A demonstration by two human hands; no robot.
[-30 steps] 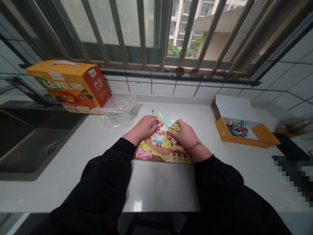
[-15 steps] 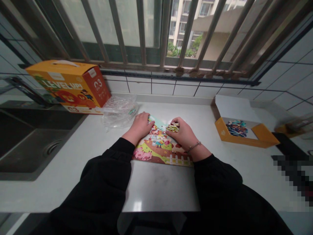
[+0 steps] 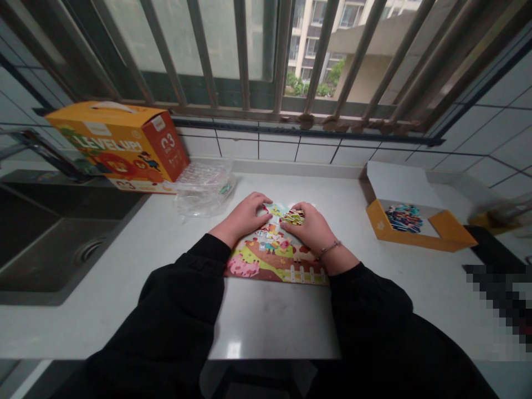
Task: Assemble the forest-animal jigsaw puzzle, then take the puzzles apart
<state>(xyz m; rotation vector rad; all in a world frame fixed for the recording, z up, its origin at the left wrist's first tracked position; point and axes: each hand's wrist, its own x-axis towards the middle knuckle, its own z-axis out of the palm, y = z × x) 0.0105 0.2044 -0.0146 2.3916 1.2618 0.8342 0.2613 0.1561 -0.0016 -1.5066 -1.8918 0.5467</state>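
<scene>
A farm-scene jigsaw puzzle (image 3: 266, 260) lies flat on the counter, with a pink spotted pig and a white fence along its near edge. My right hand (image 3: 312, 230) is closed around a stack of puzzle pieces (image 3: 293, 216), held edge-on above the puzzle's far right part. Over the far left part rests my left hand (image 3: 245, 219), thumb and fingers apart in a curve. Puzzle surface shows in the gap between them, and I see nothing gripped there. Both forearms cover the puzzle's side edges.
An orange carton (image 3: 120, 147) stands at the back left, with a crumpled clear plastic bag (image 3: 203, 188) beside it. A dark sink (image 3: 54, 244) is at the left. On the right, an open yellow box (image 3: 415, 238) holds a pile of puzzle pieces (image 3: 404, 218). Window bars rise behind.
My left hand has shifted slightly right and away from me, its thumb and fingers now more spread. My right hand still holds the stack, almost in the same place.
</scene>
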